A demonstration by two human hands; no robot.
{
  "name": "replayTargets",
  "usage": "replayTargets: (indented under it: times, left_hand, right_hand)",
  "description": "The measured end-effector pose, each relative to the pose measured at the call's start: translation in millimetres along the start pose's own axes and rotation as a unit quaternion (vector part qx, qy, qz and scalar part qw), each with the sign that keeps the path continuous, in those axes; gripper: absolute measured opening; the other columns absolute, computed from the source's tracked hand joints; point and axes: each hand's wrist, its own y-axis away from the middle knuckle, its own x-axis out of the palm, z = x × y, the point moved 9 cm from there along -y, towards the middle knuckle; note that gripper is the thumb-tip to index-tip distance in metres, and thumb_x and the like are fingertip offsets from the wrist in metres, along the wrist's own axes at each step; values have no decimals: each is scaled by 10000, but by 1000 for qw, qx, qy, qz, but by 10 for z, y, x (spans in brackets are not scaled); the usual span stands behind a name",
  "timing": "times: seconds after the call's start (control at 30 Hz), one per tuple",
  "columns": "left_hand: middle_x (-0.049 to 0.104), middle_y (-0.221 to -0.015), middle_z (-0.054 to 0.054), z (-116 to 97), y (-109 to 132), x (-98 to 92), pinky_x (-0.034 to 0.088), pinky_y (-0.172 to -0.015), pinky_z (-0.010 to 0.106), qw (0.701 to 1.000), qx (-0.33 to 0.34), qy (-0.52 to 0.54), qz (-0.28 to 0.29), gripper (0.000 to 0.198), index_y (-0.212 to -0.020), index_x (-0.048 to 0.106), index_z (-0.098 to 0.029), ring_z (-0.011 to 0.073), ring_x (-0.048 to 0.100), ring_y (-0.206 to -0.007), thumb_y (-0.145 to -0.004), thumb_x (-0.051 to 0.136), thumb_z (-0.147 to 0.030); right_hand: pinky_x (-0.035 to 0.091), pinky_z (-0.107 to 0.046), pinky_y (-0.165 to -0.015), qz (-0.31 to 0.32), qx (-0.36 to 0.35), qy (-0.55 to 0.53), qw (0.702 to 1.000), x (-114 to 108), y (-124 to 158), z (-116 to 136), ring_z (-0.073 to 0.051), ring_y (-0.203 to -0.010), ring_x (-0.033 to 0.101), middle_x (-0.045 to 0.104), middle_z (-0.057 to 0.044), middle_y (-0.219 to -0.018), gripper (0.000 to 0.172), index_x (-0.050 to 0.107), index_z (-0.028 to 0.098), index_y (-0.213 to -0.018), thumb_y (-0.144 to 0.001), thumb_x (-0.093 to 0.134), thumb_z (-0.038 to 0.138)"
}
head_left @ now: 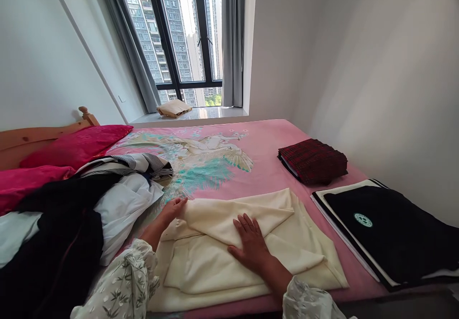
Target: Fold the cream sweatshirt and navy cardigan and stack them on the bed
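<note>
A cream sweatshirt [215,266] lies partly folded on the near edge of the bed, with creases running across its upper layer. At its far left corner, my left hand [175,209] has its fingers closed on the folded edge of the cloth. My right hand [251,242] rests flat on the middle of the sweatshirt, fingers stretched out and palm down. The sweatshirt's lower layers are hidden beneath the top fold.
Right of the sweatshirt lies a stack of folded clothes topped by a black garment [398,233] with a round badge. Behind it sits a folded red plaid garment [315,160]. Loose clothes [71,218] and red pillows [79,144] fill the left. A folded beige cloth [174,108] rests on the windowsill.
</note>
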Motion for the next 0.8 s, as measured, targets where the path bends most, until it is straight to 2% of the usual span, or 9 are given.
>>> replayTargets:
  times: [0.1, 0.17, 0.23, 0.37, 0.47, 0.53, 0.63, 0.73, 0.8]
  left_hand:
    - [616, -704, 30, 7, 28, 55, 442, -587, 277, 999, -7, 43, 27, 422, -877, 637, -143, 185, 574, -645, -580, 646, -443]
    - [620, -716, 26, -16, 17, 23, 455, -588, 281, 998, -17, 67, 10, 579, -1082, 577, -128, 186, 585, -647, -584, 637, -418]
    - [620, -715, 18, -100, -22, -43, 462, -583, 277, 996, -21, 84, -13, 647, -1191, 508, -129, 175, 586, -636, -622, 598, -423]
    - [625, -717, 14, -378, -111, -229, 455, -548, 253, 995, -9, 89, -43, 561, -1098, 581, -149, 150, 574, -598, -616, 600, -436]
    - [638, -754, 17, -457, -48, -381, 454, -547, 237, 995, 10, 76, -64, 539, -1080, 592, -153, 139, 581, -608, -649, 559, -475]
    - [651, -764, 13, -368, 86, -414, 460, -566, 235, 996, 18, 54, -67, 530, -1075, 598, -160, 142, 595, -631, -665, 540, -492]
    - [655, -664, 9, -57, 350, -330, 458, -554, 256, 999, 14, -5, -44, 454, -947, 650, -145, 164, 600, -597, -624, 578, -456]
    - [672, -639, 26, 241, 548, -225, 467, -579, 287, 997, 13, -73, -24, 358, -817, 675, -146, 204, 625, -616, -588, 601, -411]
    - [708, -775, 54, 309, 596, -203, 481, -674, 313, 993, 27, -114, -28, 348, -835, 676, -163, 234, 649, -741, -633, 564, -423]
  right_hand:
    - [-29, -491, -1127, -35, -7, 13, 999, -88, 54, 100, -288, -1388, 134, 352, -99, -1444, 643, 402, 181, -1356, -777, 530, 430]
    - [-50, -506, -1120, -54, -19, 20, 998, -111, 77, 205, -294, -1384, 141, 381, -92, -1424, 621, 415, 195, -1342, -757, 540, 361]
    - [-70, -526, -1110, -79, -20, 21, 997, -129, 77, 290, -303, -1373, 164, 405, -89, -1406, 614, 420, 205, -1333, -749, 551, 338]
    - [-47, -527, -1112, -127, 2, 1, 992, -225, 62, 323, -290, -1313, 294, 507, -79, -1313, 543, 465, 199, -1280, -742, 533, 221]
    - [-16, -500, -1123, -159, 15, -14, 987, -394, 144, 263, -250, -1273, 354, 565, -37, -1234, 488, 538, 226, -1171, -702, 479, 108]
    - [-10, -499, -1121, -158, 6, -13, 987, -496, 248, 233, -240, -1279, 345, 564, -19, -1230, 492, 557, 243, -1123, -669, 461, 81]
    - [25, -503, -1113, -110, -26, -8, 994, -553, 390, 159, -253, -1294, 324, 545, -6, -1256, 497, 570, 261, -1096, -630, 479, 111]
    - [131, -481, -1093, -110, 12, 9, 994, -693, 422, -185, -255, -1258, 369, 560, -35, -1236, 449, 574, 233, -1111, -683, 463, 155]
    - [197, -444, -1069, -139, 62, 35, 988, -858, 361, -519, -244, -1222, 406, 579, -64, -1206, 406, 575, 193, -1126, -759, 404, 161]
